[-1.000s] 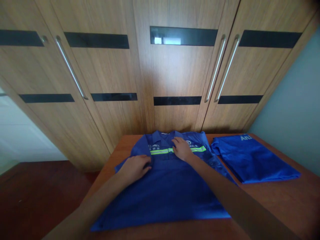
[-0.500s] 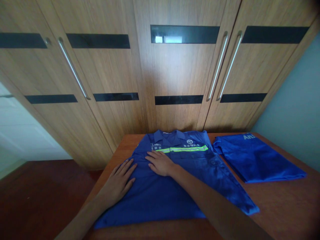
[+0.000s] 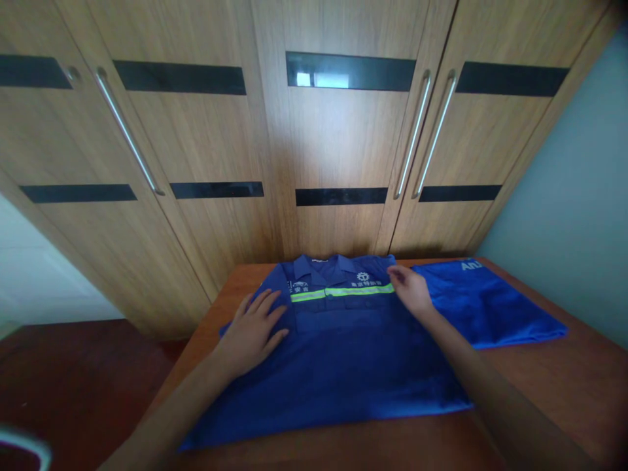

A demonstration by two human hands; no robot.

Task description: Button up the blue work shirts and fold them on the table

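A dark blue work shirt [image 3: 338, 366] lies spread on the table, collar toward the wardrobe, with a yellow-green reflective stripe and white print across its chest. My left hand [image 3: 255, 330] rests on the shirt's left side, palm down, fingers spread. At the shirt's right shoulder, my right hand [image 3: 409, 288] has its fingers curled together in a pinch on the cloth edge. My right forearm hides part of the shirt's right side. Just beyond that hand, a brighter blue folded garment [image 3: 495, 307] with pale lettering lies on the table.
The reddish-brown wooden table [image 3: 549, 392] meets a wooden wardrobe [image 3: 338, 144] with black strips and metal handles. A pale wall [image 3: 559, 190] bounds the right side. A blurred white curved object [image 3: 24, 441] shows at the lower left corner.
My right hand has moved right from the shirt's chest to its right shoulder, and its fingers have curled. My left hand has shifted slightly up and right. The shirt's right side now reaches less far out.
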